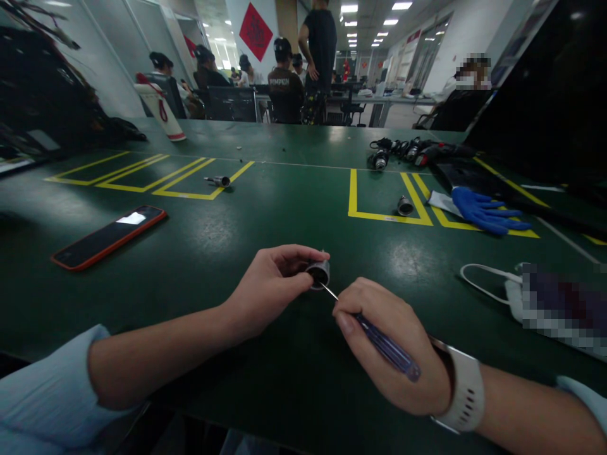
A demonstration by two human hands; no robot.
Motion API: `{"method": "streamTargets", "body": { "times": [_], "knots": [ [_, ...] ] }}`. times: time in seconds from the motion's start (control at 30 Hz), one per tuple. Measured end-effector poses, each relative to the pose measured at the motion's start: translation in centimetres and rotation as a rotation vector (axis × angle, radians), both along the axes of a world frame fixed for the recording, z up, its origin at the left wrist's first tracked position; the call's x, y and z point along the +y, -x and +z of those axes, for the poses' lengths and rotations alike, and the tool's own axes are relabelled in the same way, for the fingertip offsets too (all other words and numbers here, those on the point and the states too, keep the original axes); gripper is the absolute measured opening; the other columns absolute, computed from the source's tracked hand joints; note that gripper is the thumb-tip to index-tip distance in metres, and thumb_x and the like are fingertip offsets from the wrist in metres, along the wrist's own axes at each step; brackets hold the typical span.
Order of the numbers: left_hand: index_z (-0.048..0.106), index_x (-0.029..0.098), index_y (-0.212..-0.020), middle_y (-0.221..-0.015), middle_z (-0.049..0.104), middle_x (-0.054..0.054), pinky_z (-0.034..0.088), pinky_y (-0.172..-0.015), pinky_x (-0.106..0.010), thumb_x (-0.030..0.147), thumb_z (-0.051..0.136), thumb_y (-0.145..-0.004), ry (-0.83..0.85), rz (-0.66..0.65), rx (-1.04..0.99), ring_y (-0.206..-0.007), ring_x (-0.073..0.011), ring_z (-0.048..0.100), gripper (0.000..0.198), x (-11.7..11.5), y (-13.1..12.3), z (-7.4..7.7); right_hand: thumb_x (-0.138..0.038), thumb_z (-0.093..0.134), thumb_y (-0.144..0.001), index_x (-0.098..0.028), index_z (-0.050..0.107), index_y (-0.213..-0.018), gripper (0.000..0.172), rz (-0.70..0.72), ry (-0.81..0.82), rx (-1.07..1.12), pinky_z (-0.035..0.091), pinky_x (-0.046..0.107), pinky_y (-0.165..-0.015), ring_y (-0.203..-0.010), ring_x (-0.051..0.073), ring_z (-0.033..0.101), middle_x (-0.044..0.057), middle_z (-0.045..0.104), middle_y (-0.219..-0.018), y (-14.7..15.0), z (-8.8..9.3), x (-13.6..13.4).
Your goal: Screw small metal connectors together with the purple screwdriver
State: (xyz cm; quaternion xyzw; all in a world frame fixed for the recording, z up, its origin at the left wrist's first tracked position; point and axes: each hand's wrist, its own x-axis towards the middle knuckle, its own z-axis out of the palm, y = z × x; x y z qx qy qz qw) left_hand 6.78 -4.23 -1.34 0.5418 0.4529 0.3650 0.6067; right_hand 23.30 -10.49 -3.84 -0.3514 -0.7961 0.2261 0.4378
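Left hand (272, 287) pinching a small metal cylinder (320, 273) above a green bench (190, 278), right hand (393, 344) gripping a purple-handled screwdriver (386, 344), its shaft angled to the cylinder's open end

Purple-handled screwdriver (386, 345), grey fitting (323, 268)

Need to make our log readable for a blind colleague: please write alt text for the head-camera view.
A person's left hand holds a small metal part above a green table while the right hand holds a screwdriver, its shaft at the part's open end. A phone lies at left, a blue glove at right.
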Motion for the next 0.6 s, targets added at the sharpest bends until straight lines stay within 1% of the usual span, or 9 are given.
{"method": "streamTargets", "body": {
  "times": [0.27,0.43,0.6],
  "knots": [
    [0.071,0.013,-0.085,-0.096,0.073,-0.005,0.053,-0.075,-0.026,0.003,0.063,-0.064,-0.036,-0.028,0.01,-0.087,-0.0173,0.067,0.025,-0.08,0.04,-0.22,-0.005,0.046,-0.083,-0.015,0.052,-0.083,0.012,0.007,-0.031,-0.034,0.039,0.029,-0.063,-0.068,0.013,0.048,0.002,0.055,-0.074,0.15,-0.25,-0.07],
    [0.071,0.012,-0.085,-0.099,0.072,-0.006,0.054,-0.075,-0.027,0.002,0.063,-0.064,-0.019,-0.021,0.03,-0.089,-0.0178,0.067,0.024,-0.16,-0.09,0.1,-0.005,0.046,-0.083,-0.015,0.051,-0.083,0.011,0.004,-0.036,-0.078,0.04,0.029,-0.064,-0.069,0.013,0.048,0.002,0.056,-0.075,0.24,-0.4,-0.02],
    [0.071,0.012,-0.082,-0.1,0.072,-0.007,0.055,-0.075,-0.028,0.002,0.063,-0.063,-0.01,-0.016,0.014,-0.091,-0.0193,0.067,0.023,-0.14,-0.11,0.03,-0.006,0.045,-0.083,-0.015,0.051,-0.082,0.011,0.008,-0.061,-0.112,0.04,0.029,-0.063,-0.068,0.014,0.048,0.003,0.057,-0.074,0.3,-0.17,-0.09]
  ]
}}
